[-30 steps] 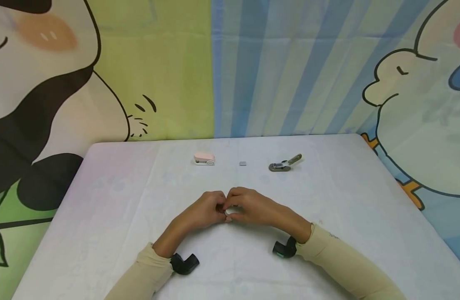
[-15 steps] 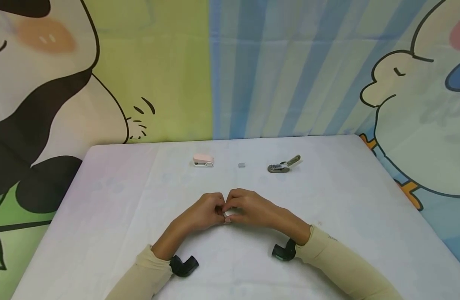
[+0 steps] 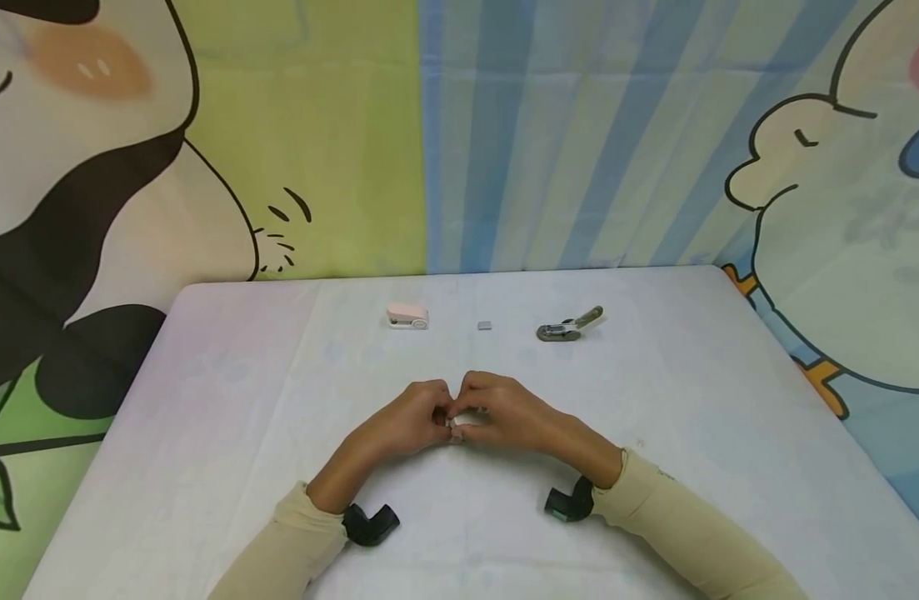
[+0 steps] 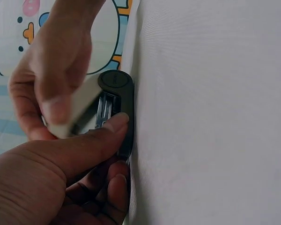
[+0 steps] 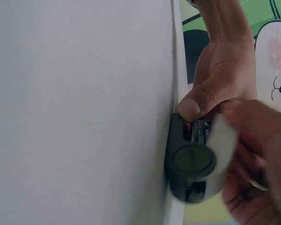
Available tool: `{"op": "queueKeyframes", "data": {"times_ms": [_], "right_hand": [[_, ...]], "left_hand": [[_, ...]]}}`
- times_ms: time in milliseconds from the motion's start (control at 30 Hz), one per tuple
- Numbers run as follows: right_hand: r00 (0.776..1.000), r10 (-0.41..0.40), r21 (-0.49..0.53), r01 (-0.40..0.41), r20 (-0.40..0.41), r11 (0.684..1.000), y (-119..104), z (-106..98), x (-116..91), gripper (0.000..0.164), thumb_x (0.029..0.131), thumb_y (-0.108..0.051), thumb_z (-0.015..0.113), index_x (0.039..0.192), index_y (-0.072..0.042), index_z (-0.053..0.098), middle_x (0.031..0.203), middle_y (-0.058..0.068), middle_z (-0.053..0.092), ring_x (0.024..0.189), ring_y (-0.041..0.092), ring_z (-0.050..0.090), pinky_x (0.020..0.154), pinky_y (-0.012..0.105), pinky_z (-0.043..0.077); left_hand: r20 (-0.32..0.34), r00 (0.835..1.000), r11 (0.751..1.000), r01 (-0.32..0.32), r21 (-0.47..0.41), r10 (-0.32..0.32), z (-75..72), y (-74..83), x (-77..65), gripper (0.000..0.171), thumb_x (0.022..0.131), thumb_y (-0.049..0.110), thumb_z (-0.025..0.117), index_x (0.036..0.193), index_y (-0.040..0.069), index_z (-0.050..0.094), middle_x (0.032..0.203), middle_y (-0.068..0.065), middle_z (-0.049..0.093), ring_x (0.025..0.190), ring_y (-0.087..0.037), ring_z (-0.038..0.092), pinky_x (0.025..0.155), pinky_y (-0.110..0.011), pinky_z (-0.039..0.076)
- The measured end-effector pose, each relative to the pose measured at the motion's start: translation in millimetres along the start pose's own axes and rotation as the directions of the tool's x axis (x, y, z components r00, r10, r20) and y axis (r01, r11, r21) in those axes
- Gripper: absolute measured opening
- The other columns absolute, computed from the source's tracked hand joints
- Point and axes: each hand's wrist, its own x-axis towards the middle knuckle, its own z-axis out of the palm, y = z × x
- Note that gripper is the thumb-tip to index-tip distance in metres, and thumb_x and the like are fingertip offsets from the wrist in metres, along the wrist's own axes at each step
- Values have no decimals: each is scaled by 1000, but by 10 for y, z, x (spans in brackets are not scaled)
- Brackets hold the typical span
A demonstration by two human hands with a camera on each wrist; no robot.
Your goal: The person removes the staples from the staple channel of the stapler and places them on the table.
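Note:
Both hands meet over a small stapler (image 4: 113, 80) with a dark grey-green base and a pale top arm. My left hand (image 3: 407, 421) grips the base, its thumb on the edge beside the metal staple channel (image 5: 200, 131). The pale arm (image 5: 223, 140) stands swung away from the base, and my right hand (image 3: 515, 412) pinches it; this hand is blurred in both wrist views. From the head view, fingers hide most of the stapler, with only a whitish part showing between them.
Toward the far edge of the white-covered table (image 3: 279, 500) lie a pink stapler (image 3: 407, 317), a small grey block (image 3: 485, 326), perhaps staples, and an olive-grey stapler (image 3: 569, 326) with its arm raised. A cartoon-printed curtain (image 3: 339, 150) hangs behind.
More of the whitish part shows between my right fingers than before. The right hand has shifted very slightly; my left hand keeps its place, and the objects behind have not moved.

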Motion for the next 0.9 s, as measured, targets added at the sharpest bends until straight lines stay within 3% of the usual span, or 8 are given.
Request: {"op": "queueKeyframes", "data": {"times_ms": [233, 667, 900], "right_hand": [[991, 118, 181, -105, -64, 978, 12, -168, -141, 14, 84, -10, 77, 98, -9, 74, 84, 2, 57, 77, 20, 57, 66, 34, 50], [989, 144, 186, -134, -43, 973, 27, -226, -257, 17, 87, -10, 74, 103, -5, 75, 86, 2, 58, 76, 20, 57, 65, 37, 50], [989, 146, 216, -137, -28, 967, 101, -335, -336, 19, 80, -2, 77, 97, -8, 71, 87, 5, 61, 78, 22, 61, 69, 37, 53]], "left_hand": [[20, 997, 997, 73, -10, -73, -40, 22, -8, 16, 77, 7, 82, 92, 6, 75, 82, 2, 55, 71, -10, 53, 63, -27, 48], [18, 998, 998, 64, -20, -63, 11, 11, 1, 17, 77, 5, 82, 92, 4, 75, 82, 1, 54, 71, -11, 53, 63, -27, 48], [22, 998, 998, 61, -36, -60, -11, 12, 4, 16, 77, 5, 82, 91, 5, 74, 82, 1, 55, 70, -10, 54, 62, -26, 48]]}}
